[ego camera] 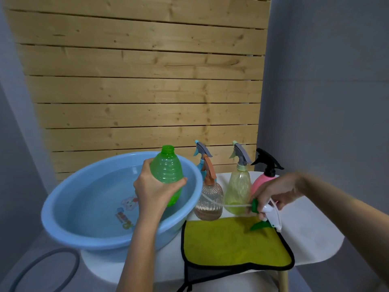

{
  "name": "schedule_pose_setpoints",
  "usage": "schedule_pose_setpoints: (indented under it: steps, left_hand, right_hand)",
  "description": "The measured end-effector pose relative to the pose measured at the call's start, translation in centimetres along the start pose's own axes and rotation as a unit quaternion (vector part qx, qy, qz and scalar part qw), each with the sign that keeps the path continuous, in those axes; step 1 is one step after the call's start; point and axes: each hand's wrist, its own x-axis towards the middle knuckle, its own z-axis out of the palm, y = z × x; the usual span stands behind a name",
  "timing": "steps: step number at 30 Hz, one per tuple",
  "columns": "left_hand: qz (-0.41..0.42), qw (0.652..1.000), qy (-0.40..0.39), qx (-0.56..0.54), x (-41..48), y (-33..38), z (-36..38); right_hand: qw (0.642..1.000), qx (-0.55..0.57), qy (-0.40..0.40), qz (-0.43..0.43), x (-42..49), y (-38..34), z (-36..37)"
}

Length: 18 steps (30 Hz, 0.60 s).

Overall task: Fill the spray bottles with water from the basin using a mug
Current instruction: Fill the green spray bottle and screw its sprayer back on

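Our left hand (151, 190) is clamped around the green bottle (166, 167), fingers and thumb wrapped about its lower half. We hold it upright, with its neck open, over the 3 o'clock side of the basin (63, 207). The basin sits at 9 o'clock on the white table (311, 234) and holds water, with a cartoon print showing on its bottom. Our right hand (277, 190), somewhat blurred, curls its fingers around the white spray head (270, 213) at 3 o'clock from the green bottle. It is above the far edge of the cloth (231, 243). The head's green collar faces 9 o'clock and its green trigger points down toward the cloth. Its tube (221, 204) runs from the collar toward 9 o'clock, crossing in front of the yellow bottle (237, 190) and the brown bottle (209, 199). These two stand at 12 o'clock from the cloth, just beside each other, with the pink bottle (262, 182) at 3 o'clock from them, partly behind our right hand. All three have their sprayers on. A blue bottle (200, 152) shows behind the brown one, mostly hidden. The cloth lies flat at 6 o'clock on the table, its near corner hanging over the front edge. A grey hose (42, 262) curves on the floor at 7 o'clock, and wooden planks (147, 81) rise at 12 o'clock.
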Motion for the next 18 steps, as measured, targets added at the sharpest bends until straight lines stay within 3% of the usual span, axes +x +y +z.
schedule_pose_setpoints:
  steps: [10,18]
  left_hand:
    - [-0.017,1.0,0.005,-0.003,0.5,-0.4,-0.4]
    - [-0.017,1.0,-0.01,0.011,0.6,-0.9,-0.6]
  right_hand:
    - [0.979,0.129,-0.018,-0.16,-0.5,-2.7,0.1]
    - [0.953,0.088,0.18,-0.226,-1.5,-6.4,0.7]
